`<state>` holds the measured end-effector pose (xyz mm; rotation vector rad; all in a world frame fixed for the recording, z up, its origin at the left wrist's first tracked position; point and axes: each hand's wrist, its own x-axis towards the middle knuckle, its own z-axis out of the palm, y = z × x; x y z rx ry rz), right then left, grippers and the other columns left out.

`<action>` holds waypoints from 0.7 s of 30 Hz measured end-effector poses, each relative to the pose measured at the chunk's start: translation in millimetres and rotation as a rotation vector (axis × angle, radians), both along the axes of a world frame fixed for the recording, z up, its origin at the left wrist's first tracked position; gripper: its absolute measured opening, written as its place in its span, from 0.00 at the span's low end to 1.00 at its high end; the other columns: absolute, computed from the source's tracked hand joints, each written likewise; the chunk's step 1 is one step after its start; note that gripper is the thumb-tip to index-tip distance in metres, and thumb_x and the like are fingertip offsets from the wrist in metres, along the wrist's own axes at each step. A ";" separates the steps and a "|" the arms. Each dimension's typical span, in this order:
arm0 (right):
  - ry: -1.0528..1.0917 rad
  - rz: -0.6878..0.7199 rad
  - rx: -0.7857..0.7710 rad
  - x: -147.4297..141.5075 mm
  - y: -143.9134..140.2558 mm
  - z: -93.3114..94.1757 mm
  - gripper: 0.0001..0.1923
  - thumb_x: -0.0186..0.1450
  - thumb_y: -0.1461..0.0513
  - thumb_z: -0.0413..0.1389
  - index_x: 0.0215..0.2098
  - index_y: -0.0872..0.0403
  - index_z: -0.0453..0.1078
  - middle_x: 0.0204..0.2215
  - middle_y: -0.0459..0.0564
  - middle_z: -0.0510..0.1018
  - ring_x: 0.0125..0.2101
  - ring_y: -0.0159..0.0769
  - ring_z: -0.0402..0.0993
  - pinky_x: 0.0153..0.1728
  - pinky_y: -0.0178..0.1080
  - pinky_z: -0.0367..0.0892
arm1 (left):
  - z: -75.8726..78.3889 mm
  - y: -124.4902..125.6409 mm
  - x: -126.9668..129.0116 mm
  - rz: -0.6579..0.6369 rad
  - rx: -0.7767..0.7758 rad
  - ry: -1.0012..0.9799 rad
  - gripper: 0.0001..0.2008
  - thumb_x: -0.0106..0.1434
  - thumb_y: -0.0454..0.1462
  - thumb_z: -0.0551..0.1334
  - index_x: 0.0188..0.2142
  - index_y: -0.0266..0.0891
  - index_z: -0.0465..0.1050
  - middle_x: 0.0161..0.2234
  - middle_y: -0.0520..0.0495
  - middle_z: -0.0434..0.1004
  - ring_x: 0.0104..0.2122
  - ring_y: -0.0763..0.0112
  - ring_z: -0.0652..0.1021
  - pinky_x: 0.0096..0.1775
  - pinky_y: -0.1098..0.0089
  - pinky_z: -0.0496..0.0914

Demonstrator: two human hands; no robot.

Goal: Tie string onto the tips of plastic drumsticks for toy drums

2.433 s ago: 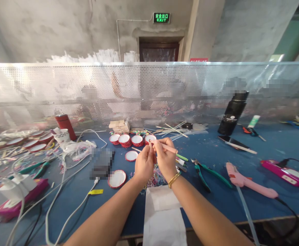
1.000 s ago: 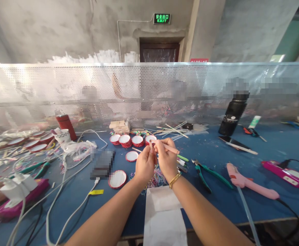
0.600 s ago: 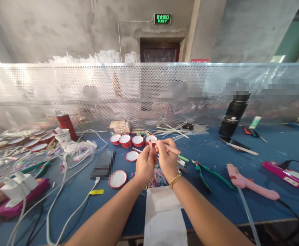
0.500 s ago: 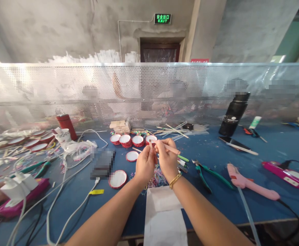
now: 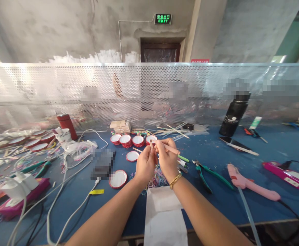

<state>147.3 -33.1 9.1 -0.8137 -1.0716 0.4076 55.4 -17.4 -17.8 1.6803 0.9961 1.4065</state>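
Centre of frame: a small pale strip (image 5: 151,145), roughly upright, its lower end pinched in the left hand (image 5: 145,162), grip pressed together on it. Looks thin and very light; I'd guess fairly stiff, wood or card, liable to snap if bent hard. Best held low between thumb and finger, as here, top end free.

Just to its right, a pink stick (image 5: 172,149), pen-like, slanting down towards the right of frame. Right hand (image 5: 167,159) pinches it close to the end nearest the strip, grip firm-looking. Probably light, rigid and smooth enough to roll in damp fingers; the hold near the working end should steady it. Whether stick and strip touch, I can't tell from where I stand.

Directly below the hands, a tangle of coloured threads (image 5: 156,179), soft and apt to snag. Beyond, upper middle, stacks of red-rimmed discs (image 5: 138,140) on the blue tabletop (image 5: 203,147). Further out, centre right: green-handled pliers (image 5: 217,176), then a pink glue gun (image 5: 254,186), bulkier, surely heavier.
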 end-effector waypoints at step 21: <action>0.001 -0.010 -0.012 0.0 0.3 0.3 0.13 0.67 0.52 0.59 0.31 0.49 0.64 0.22 0.41 0.73 0.25 0.34 0.73 0.28 0.37 0.69 | -1.1 1.2 -0.3 -0.068 0.009 -0.049 0.20 0.72 0.53 0.52 0.30 0.42 0.60 0.23 0.55 0.65 0.22 0.75 0.65 0.26 0.72 0.58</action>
